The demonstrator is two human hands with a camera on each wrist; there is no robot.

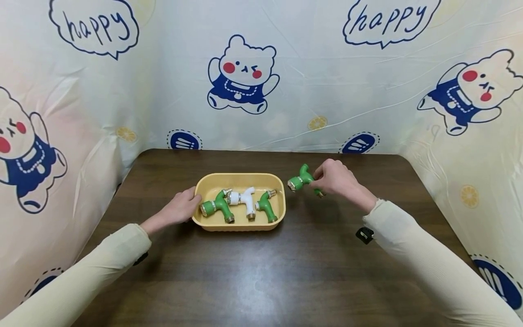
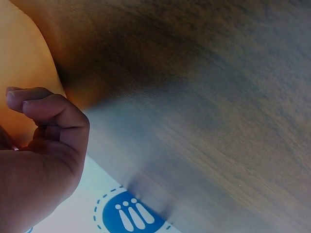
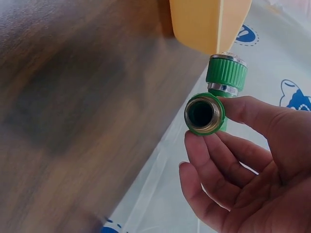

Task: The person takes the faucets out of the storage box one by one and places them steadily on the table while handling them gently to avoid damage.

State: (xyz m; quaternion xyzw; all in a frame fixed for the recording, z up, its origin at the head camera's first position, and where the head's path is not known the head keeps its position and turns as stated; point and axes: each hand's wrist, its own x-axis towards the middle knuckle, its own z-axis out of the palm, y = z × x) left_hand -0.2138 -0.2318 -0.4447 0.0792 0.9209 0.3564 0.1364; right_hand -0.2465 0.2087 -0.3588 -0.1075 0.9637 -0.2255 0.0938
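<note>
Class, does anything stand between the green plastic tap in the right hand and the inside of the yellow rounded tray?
Only the right wall of the yellow rounded plastic tray stands between; no loose object shows there. The right hand pinches the green plastic tap just outside; whether the tap clears that wall is unclear.

It's "happy" in the left speech bubble (image 1: 94,28) — and "happy" again in the right speech bubble (image 1: 390,22), both on the patterned sheet (image 1: 310,68) — with three exclamation-like marks (image 2: 136,217) on blue badges (image 1: 185,140)!
</note>
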